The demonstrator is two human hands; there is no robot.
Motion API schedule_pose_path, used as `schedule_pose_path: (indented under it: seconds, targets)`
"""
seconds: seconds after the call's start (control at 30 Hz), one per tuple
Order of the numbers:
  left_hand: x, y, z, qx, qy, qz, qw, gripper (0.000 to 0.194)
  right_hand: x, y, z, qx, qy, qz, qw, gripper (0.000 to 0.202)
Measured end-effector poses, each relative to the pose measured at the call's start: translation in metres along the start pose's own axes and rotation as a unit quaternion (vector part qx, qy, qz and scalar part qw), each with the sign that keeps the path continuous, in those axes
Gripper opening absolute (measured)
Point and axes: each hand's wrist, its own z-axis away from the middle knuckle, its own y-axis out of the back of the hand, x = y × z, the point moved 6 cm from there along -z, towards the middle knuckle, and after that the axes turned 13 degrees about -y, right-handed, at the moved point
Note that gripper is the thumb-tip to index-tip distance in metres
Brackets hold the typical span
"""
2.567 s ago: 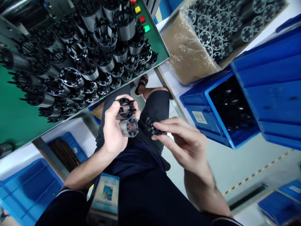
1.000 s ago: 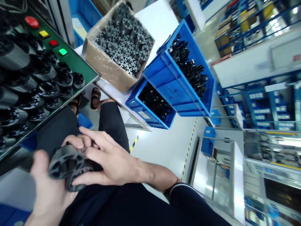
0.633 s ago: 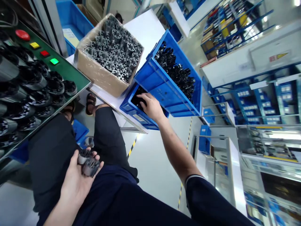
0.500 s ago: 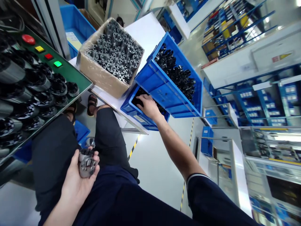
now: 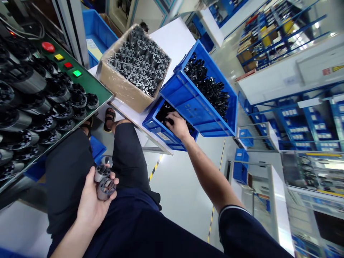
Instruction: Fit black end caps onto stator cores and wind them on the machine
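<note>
My left hand (image 5: 92,200) is closed around two short metal cylinders with black slotted inserts, held in front of my lap. One metal cylinder (image 5: 105,189) lies against the fingers, and a second metal cylinder (image 5: 102,173) sits just above it. My right hand (image 5: 177,125) reaches into the lower blue bin (image 5: 158,134), which holds small black parts (image 5: 162,113). Its fingers are bent, with something dark at the fingertips; the exact shape is hidden. Over this bin, the upper blue bin (image 5: 185,104) is heaped with black plastic parts (image 5: 206,87).
A cardboard box (image 5: 126,94) of upright metal tubes stands on the white table (image 5: 172,34). At left, a green machine panel (image 5: 100,91) carries coloured buttons and many cylinders with black inserts (image 5: 57,91). My legs are below, beside a small blue bin (image 5: 97,148).
The fingers of my right hand have curled inside the lower bin. My left hand has turned the two cylinders slightly. The whole view has shifted a little.
</note>
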Motion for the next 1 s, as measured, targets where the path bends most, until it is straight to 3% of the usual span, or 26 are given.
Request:
schedule_pose_path:
  seconds: [0.17, 0.27, 0.33, 0.4, 0.47, 0.6, 0.7, 0.87, 1.0]
  targets:
    - [0.011, 0.012, -0.008, -0.032, -0.061, -0.024, 0.997, 0.037, 0.011, 0.006, 0.011, 0.038, 0.001, -0.101, 0.994, 0.021]
    - [0.016, 0.019, -0.014, -0.109, -0.131, -0.046, 0.984, 0.03, 0.012, 0.021, 0.023, 0.089, -0.008, -0.166, 0.982, 0.014]
    - [0.02, 0.017, -0.014, -0.168, -0.181, -0.059, 0.967, 0.039, 0.004, 0.031, 0.039, 0.114, -0.01, -0.211, 0.971, 0.018]
    - [0.023, 0.008, -0.01, -0.223, -0.214, -0.064, 0.949, 0.053, -0.017, 0.037, 0.063, 0.114, 0.003, -0.254, 0.961, 0.025]
    - [0.027, -0.007, -0.004, -0.275, -0.241, -0.056, 0.929, 0.059, -0.051, 0.039, 0.095, 0.073, 0.027, -0.319, 0.944, 0.025]
    - [0.035, -0.035, 0.012, -0.362, -0.29, -0.033, 0.885, 0.059, -0.141, 0.036, 0.164, -0.089, 0.124, -0.508, 0.848, 0.02]
    - [0.037, -0.036, 0.021, -0.365, -0.311, -0.053, 0.876, 0.06, -0.193, 0.036, 0.194, -0.121, 0.201, -0.554, 0.799, 0.022]
    - [0.038, -0.022, 0.03, -0.343, -0.273, -0.045, 0.897, 0.072, -0.226, 0.034, 0.203, -0.102, 0.251, -0.512, 0.815, 0.031]
    - [0.042, -0.017, 0.031, -0.338, -0.303, -0.039, 0.89, 0.066, -0.234, 0.037, 0.208, -0.071, 0.278, -0.449, 0.846, 0.04]
